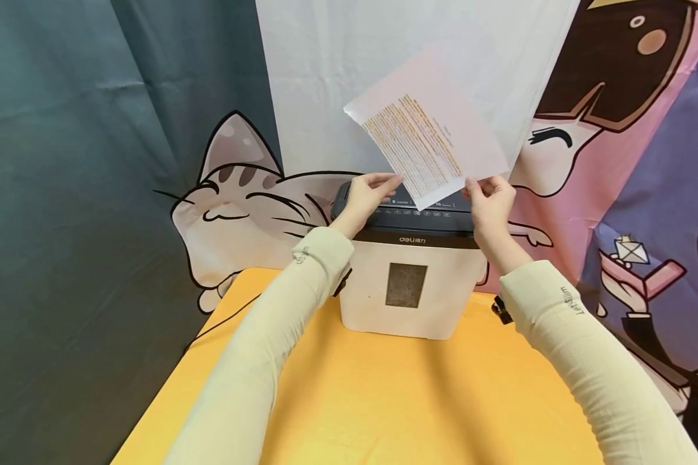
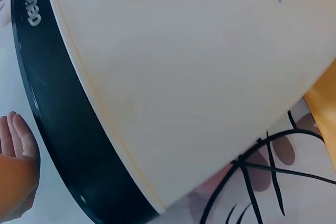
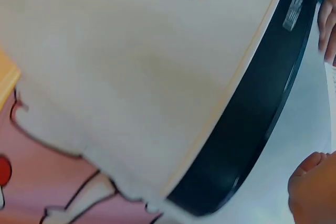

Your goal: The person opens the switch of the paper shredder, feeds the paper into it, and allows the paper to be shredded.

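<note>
My right hand [image 1: 491, 197] pinches the lower right edge of a printed sheet of paper [image 1: 471, 129], thumb in front. The sheet stands tilted above a paper shredder [image 1: 360, 278], its lower corner overlapping the dark top. At the sheet's lower left edge is my left hand [image 1: 369, 197], fingers extended and fingertips right at the paper. In the left wrist view, the left hand [image 2: 18, 166] shows straight fingers beyond the shredder's black rim [image 2: 79, 129]. The right wrist view catches the right hand [image 3: 315, 187] only partly, beside the shredder's white body [image 3: 131, 77].
The shredder stands on a yellow-covered table [image 1: 372, 400], near its back. Behind it hangs a printed cloth backdrop [image 1: 314, 84] with a cat and other cartoon figures. A thin black cord [image 1: 227, 318] crosses the table's left side.
</note>
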The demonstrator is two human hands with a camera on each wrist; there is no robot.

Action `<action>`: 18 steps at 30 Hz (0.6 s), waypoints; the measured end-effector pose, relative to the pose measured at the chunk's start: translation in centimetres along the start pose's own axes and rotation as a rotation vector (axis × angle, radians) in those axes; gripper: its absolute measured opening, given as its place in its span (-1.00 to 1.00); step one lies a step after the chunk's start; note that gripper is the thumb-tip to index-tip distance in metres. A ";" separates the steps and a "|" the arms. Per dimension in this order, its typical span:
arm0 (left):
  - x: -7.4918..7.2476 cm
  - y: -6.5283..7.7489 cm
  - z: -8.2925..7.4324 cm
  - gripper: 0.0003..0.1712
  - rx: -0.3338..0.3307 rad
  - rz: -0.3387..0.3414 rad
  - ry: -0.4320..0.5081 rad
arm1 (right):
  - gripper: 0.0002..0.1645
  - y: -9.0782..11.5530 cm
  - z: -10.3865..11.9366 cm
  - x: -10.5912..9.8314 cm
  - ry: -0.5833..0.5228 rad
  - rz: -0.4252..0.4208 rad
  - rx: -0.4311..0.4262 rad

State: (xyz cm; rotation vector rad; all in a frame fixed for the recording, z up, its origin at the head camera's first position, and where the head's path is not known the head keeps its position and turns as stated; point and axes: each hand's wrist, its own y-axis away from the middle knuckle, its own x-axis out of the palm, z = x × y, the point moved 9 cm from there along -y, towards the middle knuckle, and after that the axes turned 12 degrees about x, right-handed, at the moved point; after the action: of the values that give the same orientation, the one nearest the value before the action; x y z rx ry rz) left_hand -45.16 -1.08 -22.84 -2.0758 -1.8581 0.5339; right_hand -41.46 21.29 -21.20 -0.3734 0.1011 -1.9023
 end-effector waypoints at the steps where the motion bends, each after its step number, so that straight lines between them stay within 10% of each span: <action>1: 0.3 0.0 0.0 -0.53 -0.004 0.007 0.002 | -0.80 0.3 -0.2 0.3 -0.020 0.000 0.017; 8: 2.3 0.7 0.9 -0.58 -0.094 0.032 0.031 | -0.88 1.8 -2.7 1.9 -0.184 -0.025 0.234; 18: 3.5 2.0 1.3 -0.65 -0.169 -0.270 0.330 | -0.87 3.9 -5.5 4.3 -0.411 0.041 0.477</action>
State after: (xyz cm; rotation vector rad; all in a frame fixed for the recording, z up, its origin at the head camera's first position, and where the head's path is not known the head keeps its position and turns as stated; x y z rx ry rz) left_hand -43.64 2.15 -25.14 -1.8292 -1.9875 -0.0323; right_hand -40.93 15.32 -26.55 -0.4204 -0.6027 -1.7055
